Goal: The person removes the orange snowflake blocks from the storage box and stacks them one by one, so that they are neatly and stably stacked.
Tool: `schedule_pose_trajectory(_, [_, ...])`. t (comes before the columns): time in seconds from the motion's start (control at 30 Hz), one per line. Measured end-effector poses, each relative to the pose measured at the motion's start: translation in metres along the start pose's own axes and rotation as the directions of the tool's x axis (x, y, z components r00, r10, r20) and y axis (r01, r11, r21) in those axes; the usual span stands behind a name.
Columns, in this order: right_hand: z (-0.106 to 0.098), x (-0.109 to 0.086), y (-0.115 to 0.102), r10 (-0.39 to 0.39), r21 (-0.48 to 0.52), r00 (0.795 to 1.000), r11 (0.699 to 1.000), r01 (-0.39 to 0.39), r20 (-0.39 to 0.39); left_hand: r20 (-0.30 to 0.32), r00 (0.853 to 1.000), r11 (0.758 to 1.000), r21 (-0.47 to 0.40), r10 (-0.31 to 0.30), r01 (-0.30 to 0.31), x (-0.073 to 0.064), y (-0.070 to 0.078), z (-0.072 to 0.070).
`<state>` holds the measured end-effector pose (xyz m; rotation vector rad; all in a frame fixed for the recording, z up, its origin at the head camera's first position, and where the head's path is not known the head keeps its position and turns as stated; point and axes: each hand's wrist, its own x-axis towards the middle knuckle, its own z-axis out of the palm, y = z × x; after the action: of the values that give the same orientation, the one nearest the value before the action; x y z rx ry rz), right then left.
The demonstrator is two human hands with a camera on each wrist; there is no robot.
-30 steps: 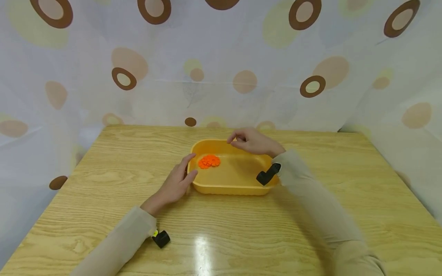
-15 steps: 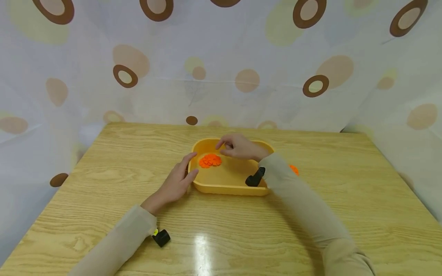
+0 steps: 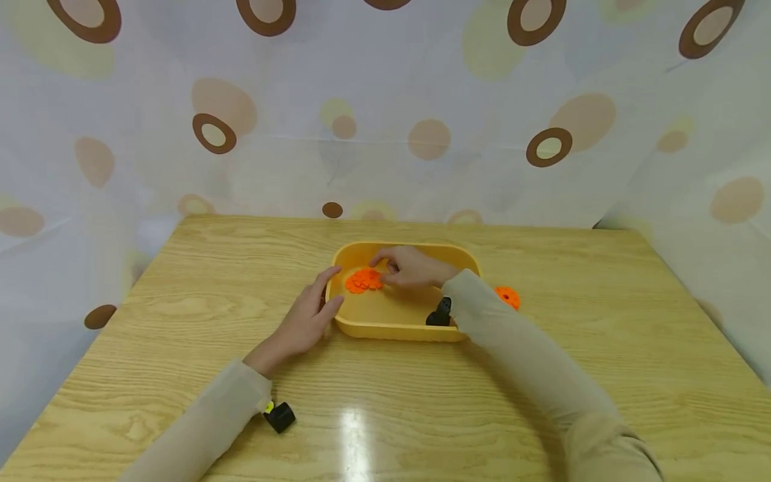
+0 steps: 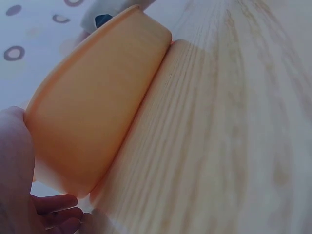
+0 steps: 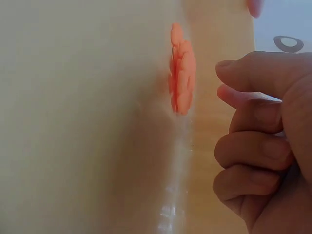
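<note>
A yellow plastic tray (image 3: 391,331) stands on the wooden table. Several orange flat, flower-edged discs (image 3: 363,281) lie in an overlapping pile near its left end; the right wrist view shows the same discs (image 5: 183,73) from the side. My left hand (image 3: 304,323) grips the tray's left end, thumb and index finger over the rim and the other fingers low against the outer wall. Inside the tray, my right hand (image 3: 415,268) hovers at the pile's right side. Its thumb and index finger are apart with nothing between them, while its other fingers are curled in.
One more orange disc (image 3: 508,296) lies on the table (image 3: 602,321) just right of the tray, partly behind the right sleeve (image 3: 500,335). A patterned curtain (image 3: 385,134) hangs behind the table and at its sides.
My right hand has moved left and down into the tray, towards the pile. The loose disc to the right has come into sight as the sleeve shifted. My left hand has stayed put.
</note>
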<state>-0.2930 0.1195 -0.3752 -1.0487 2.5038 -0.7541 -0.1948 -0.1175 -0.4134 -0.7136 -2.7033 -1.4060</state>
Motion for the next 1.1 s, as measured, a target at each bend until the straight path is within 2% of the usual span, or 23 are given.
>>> schedule_pose_trajectory(0.17, [0.003,0.0,0.002,0.019,0.035,1.0,0.999,-0.02,0.017,-0.01,1.0,1.0,0.006,-0.009,0.009,0.0,0.0,0.001])
schedule_pose_trajectory(0.37, [0.005,0.001,0.009,0.053,0.056,0.998,0.997,-0.055,0.032,-0.016,1.0,1.0,0.007,0.018,-0.018,0.001,-0.001,0.001])
schedule_pose_trajectory(0.87, [0.012,0.007,0.016,0.052,0.062,0.996,0.996,-0.056,0.067,-0.015,1.0,1.0,0.001,0.001,-0.001,-0.001,-0.001,0.001])
schedule_pose_trajectory(1.1, [0.013,0.006,0.018,0.046,0.072,0.997,0.996,-0.05,0.058,-0.022,1.0,1.0,0.028,0.007,-0.006,0.0,-0.001,0.003])
